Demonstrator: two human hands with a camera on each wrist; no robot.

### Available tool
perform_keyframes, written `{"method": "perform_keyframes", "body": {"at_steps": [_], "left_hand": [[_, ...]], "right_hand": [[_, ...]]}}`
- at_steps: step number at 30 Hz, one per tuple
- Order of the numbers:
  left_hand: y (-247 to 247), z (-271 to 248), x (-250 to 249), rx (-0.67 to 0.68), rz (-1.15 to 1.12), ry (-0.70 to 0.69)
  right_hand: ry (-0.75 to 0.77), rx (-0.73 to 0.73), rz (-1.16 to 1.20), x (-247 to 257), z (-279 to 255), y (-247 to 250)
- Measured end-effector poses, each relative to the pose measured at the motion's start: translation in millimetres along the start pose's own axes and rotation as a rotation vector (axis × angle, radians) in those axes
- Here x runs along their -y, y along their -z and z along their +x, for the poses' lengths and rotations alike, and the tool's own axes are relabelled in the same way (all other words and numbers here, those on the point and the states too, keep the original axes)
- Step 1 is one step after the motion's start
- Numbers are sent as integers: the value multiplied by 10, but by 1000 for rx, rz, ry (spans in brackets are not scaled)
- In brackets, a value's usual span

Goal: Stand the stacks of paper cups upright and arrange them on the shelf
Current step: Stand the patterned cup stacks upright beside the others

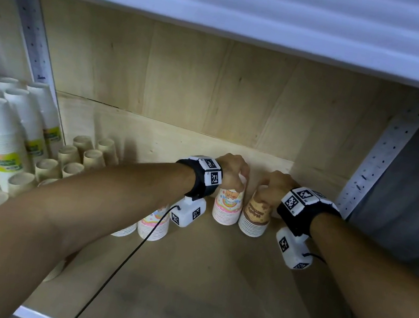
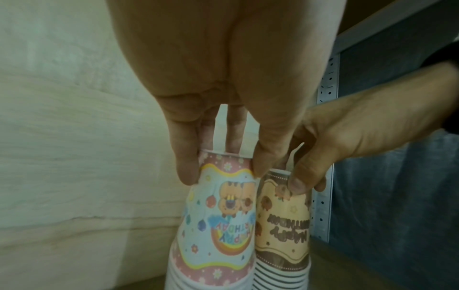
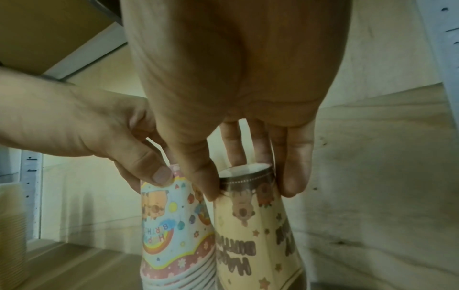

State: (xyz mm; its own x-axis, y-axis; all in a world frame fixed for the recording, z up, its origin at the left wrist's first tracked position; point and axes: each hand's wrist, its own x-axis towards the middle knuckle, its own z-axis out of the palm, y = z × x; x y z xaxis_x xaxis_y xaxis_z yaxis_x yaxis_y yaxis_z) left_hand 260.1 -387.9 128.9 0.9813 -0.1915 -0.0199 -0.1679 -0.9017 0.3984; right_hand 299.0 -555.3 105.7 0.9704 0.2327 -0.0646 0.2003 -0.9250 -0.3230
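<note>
Two stacks of upside-down paper cups stand side by side near the back of the wooden shelf [image 1: 208, 285]. My left hand [image 1: 234, 171] grips the top of the pink birthday stack [image 1: 227, 207] [image 2: 218, 225] [image 3: 171, 225] from above, thumb and fingers round its upper end. My right hand [image 1: 274, 184] grips the top of the brown birthday stack [image 1: 255, 217] [image 2: 283, 225] [image 3: 255, 235] the same way. Both stacks rest upright on the board, nearly touching each other.
Another pink stack [image 1: 153, 224] stands under my left forearm. Several plain brown stacks [image 1: 76, 160] and tall white and green stacks [image 1: 2, 139] fill the left side. A perforated metal post [image 1: 382, 155] bounds the right; the shelf above [image 1: 230, 2] hangs low.
</note>
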Motion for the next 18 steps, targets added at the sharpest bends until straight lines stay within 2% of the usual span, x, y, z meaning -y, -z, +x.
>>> {"method": "perform_keyframes", "body": {"at_steps": [5,12,18], "left_hand": [[0,172,-89,-6,-13,-20],[-83,332,-223,10,57,-71],[-192,470,-279,34,107,-75]], "right_hand": [[75,-9,-61,-114,9,185],[74,-7,-49,-241,12,296],[50,23,-17,-433,205,185]]}}
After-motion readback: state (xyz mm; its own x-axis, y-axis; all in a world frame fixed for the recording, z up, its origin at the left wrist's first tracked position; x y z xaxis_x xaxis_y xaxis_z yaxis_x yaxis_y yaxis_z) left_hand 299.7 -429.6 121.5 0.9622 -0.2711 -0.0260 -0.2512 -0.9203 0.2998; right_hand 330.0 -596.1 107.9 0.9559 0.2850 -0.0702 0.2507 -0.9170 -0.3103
